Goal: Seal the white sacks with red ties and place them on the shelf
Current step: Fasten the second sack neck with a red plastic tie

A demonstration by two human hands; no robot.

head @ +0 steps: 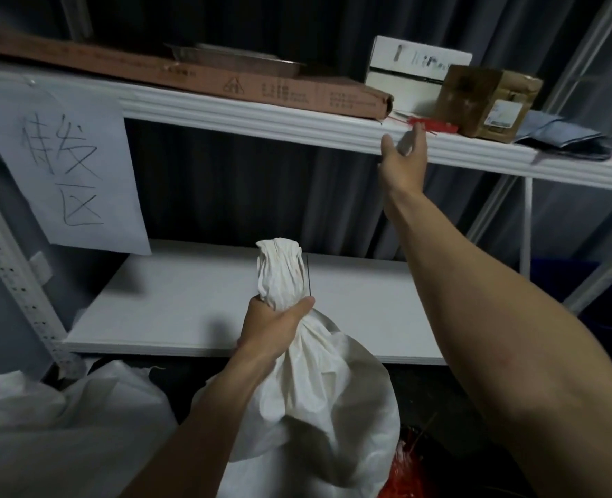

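Note:
My left hand (274, 327) is shut around the gathered neck of a white sack (318, 397) that stands upright in front of the lower shelf board (175, 300). The twisted top of the sack sticks up above my fist. My right hand (403, 158) is raised to the front rim of the upper shelf (261, 116), fingers spread and empty, just below several red ties (432, 124) lying on that shelf. A second white sack (64, 418) sits low at the left.
On the upper shelf lie a long flat brown carton (196, 79), a white box (415, 71), a brown parcel (487, 102) and grey pouches (563, 136). A handwritten paper sign (64, 163) hangs at the left. A red bundle (408, 465) sits at the bottom.

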